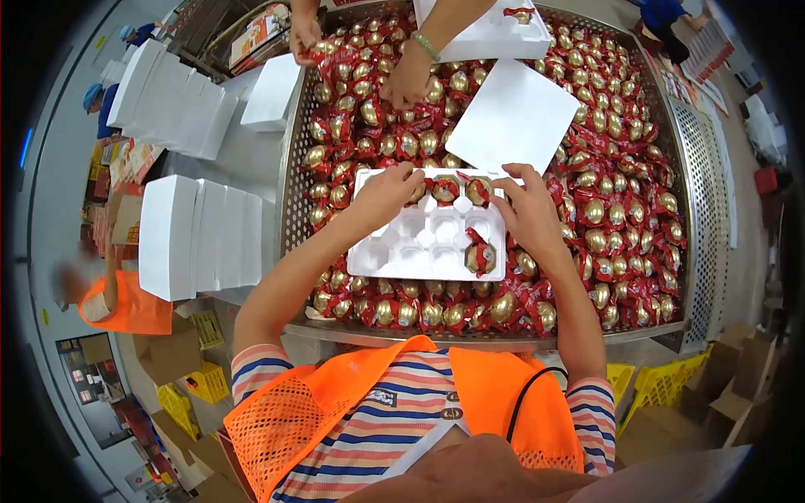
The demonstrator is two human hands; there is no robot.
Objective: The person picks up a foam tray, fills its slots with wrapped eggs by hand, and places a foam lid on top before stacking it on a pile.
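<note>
A white foam tray [426, 261] with rows of hollows lies on a mass of gold-foil eggs in red wrappers. My left hand [390, 197] is at the tray's upper left, its fingers closed around a gold-wrapped egg [417, 193] in the top row. Beside that egg sit another wrapped egg [445, 191] and a third egg [478, 192]. One more egg [480, 257] rests in the lower right hollow. My right hand [532, 214] is at the tray's upper right edge, fingers spread and bent, close to the third egg.
A flat white foam sheet [513, 116] lies on the eggs beyond the tray. Another person's hands [408, 77] reach into the eggs at the far left. Foam stacks [205, 239] stand left of the perforated metal bin [700, 210]. Another foam tray [486, 38] is at the back.
</note>
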